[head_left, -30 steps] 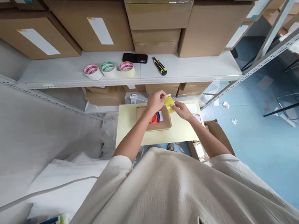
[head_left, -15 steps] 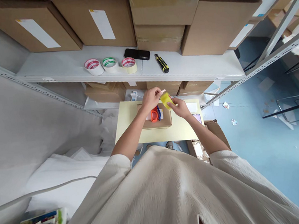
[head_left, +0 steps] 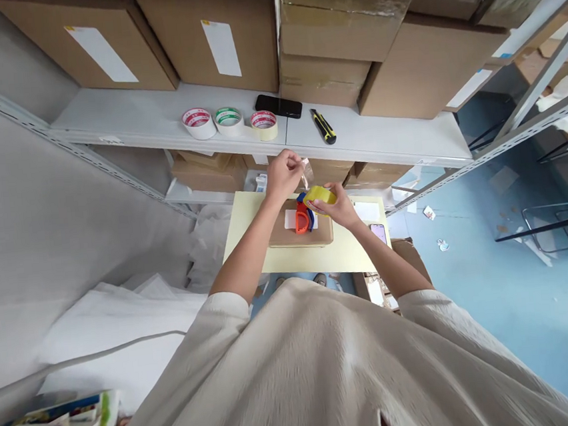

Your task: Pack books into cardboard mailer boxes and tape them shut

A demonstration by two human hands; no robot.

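Observation:
My right hand (head_left: 340,207) is closed around a roll of yellow packing tape (head_left: 320,195). Pinched in the fingers of my left hand (head_left: 283,173) is the free end of the tape (head_left: 307,174), a clear shiny strip stretched from the roll. Below my hands a flat cardboard box (head_left: 284,237) with a white label lies on the pale yellow table (head_left: 250,233). On top of the box rests an orange-red and blue tape dispenser (head_left: 303,219), partly covered by the roll and my right hand.
Beyond the table, a grey shelf (head_left: 396,128) holds several tape rolls (head_left: 229,121), a black phone (head_left: 278,106), a yellow-black utility knife (head_left: 323,127) and large cartons (head_left: 228,51). Another phone (head_left: 378,233) lies at the table's right edge, above an open carton (head_left: 411,257).
My left hand has drawn a longer strip off the roll, so the hands are farther apart. The roll has tipped and dropped slightly toward the box. The whole view has shifted a little.

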